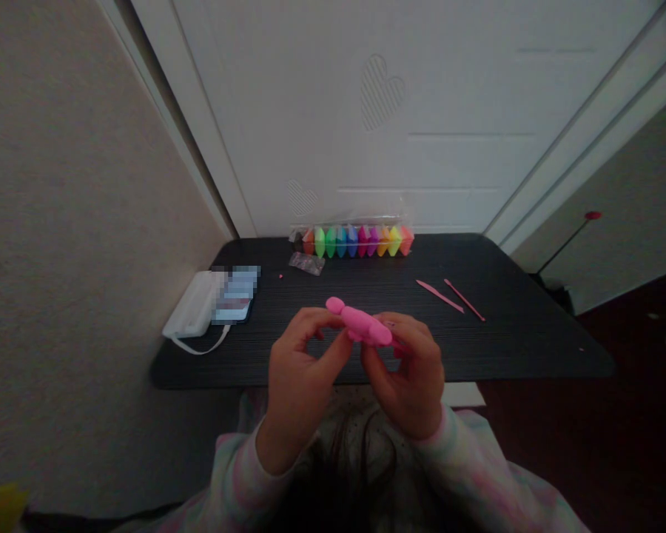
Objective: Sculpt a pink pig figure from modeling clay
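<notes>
A bright pink modelling clay figure (365,326) is held up over the front part of the dark table. It has a long rounded body, a small ball at its left end and little lumps along its sides. My left hand (305,370) pinches it from the left between thumb and fingers. From the right, my right hand (408,370) grips its other end, and a bit of pink shows between thumb and forefinger there. The fingers hide part of the figure's underside.
Behind stands a row of coloured clay packs (352,242), with a small clear wrapper (307,263) in front. Two thin pink tools (441,296) lie to the right. At left are a white box (192,307) with a strap and a phone (236,296). A white door (322,111) rises behind the table (533,348).
</notes>
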Available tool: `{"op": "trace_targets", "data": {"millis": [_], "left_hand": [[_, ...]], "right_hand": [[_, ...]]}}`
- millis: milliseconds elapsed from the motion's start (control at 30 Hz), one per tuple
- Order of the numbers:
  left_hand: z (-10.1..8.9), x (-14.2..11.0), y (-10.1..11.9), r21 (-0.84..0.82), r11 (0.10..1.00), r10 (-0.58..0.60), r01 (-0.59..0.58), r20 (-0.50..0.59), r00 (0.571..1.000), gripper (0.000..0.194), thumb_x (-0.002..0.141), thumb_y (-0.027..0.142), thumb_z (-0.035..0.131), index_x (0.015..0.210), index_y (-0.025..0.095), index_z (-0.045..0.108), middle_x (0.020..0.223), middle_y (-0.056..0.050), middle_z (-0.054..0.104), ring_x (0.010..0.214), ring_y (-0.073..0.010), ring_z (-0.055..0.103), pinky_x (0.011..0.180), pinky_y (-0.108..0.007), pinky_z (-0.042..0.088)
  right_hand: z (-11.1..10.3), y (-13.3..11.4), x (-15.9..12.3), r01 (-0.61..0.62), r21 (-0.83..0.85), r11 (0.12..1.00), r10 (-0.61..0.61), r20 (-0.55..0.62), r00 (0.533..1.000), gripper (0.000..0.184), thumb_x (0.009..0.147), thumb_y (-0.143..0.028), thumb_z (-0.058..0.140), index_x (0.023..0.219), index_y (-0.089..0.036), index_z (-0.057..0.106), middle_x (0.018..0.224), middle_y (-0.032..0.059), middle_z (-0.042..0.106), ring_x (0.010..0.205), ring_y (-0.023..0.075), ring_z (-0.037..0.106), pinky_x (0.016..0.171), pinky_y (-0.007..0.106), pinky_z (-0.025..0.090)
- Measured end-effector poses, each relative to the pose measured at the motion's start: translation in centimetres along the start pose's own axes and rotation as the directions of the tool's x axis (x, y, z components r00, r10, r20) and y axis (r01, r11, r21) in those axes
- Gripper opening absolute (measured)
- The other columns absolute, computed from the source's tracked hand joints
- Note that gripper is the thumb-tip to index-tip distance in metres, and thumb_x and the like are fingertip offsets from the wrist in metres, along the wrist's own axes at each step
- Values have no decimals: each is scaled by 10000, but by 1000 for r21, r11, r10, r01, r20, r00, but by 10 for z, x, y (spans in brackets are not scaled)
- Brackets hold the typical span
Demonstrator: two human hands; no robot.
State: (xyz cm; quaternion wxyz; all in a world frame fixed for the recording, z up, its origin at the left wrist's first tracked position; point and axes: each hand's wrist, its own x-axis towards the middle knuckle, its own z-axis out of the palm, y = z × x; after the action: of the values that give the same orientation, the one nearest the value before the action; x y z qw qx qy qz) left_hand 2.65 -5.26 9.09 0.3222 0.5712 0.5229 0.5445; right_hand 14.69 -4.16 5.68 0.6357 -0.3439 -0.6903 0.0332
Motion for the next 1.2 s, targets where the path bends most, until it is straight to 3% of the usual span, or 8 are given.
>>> {"op": "trace_targets", "data": {"millis": [767, 1200], "left_hand": [[0, 0, -4, -86, 992, -84, 87, 39, 996, 87, 708, 259, 580, 734, 178, 598, 771, -11, 589, 787, -159, 536, 750, -284, 404], [1, 0, -6, -30, 1000, -7, 7, 1, 1000, 59, 712, 232, 571, 728, 182, 599, 736, 0, 584, 723, -137, 522, 680, -256, 401]], "right_hand": [[1, 0, -1, -13, 9, 1000, 13, 29, 1000, 514, 657, -24, 562, 1087, -267, 419, 928, 31, 556, 847, 174, 533, 681, 338, 467], [3, 0, -3, -82, 63, 995, 81, 6, 997, 503, 664, -30, 577, 1087, -263, 435, 929, 24, 540, 843, 154, 532, 670, 298, 475]]}}
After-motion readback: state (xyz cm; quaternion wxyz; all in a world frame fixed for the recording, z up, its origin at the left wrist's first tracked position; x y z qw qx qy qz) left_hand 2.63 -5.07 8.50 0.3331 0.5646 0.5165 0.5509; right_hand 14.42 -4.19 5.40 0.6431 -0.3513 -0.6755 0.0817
